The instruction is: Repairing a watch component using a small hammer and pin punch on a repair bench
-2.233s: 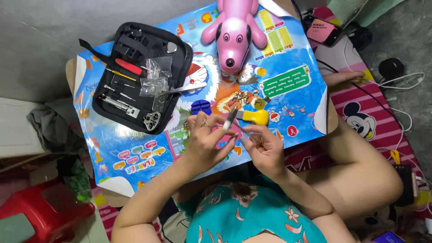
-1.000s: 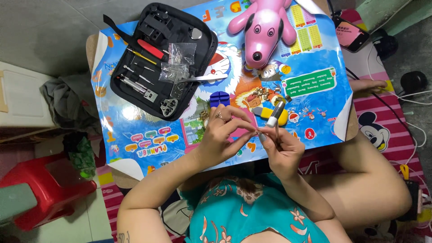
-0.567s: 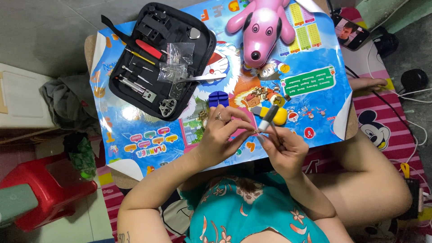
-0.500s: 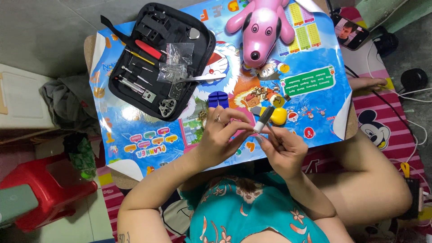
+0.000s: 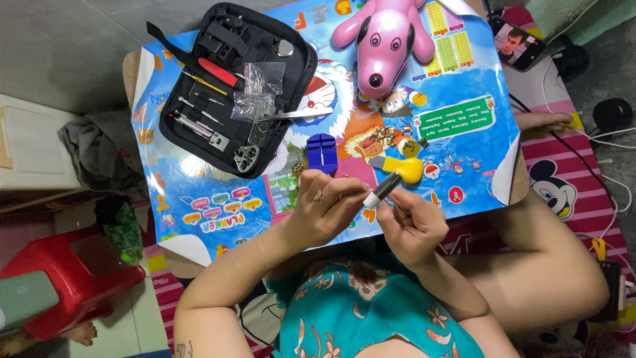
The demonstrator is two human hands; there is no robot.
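My left hand (image 5: 324,212) and my right hand (image 5: 412,222) meet over the near edge of a small table covered with a colourful cartoon poster (image 5: 218,199). Between them I hold a slim tool with a dark handle and a silver-white tip (image 5: 382,190), tilted up to the right. My left fingers, one with a ring, pinch its lower tip; whether they also hold a small part there is hidden. My right fingers grip the same tool from the other side. A yellow-handled tool (image 5: 399,166) and a small blue block (image 5: 321,152) lie just beyond my hands.
An open black tool case (image 5: 232,86) with small tools and plastic bags lies at the table's far left. A pink toy dog (image 5: 384,40) stands at the back, a phone (image 5: 518,43) at the far right. A red plastic stool (image 5: 63,278) stands on the floor at left.
My hands stayed together at the table's near edge. The dark-handled tool has tilted up and now stands out more clearly between my fingers.
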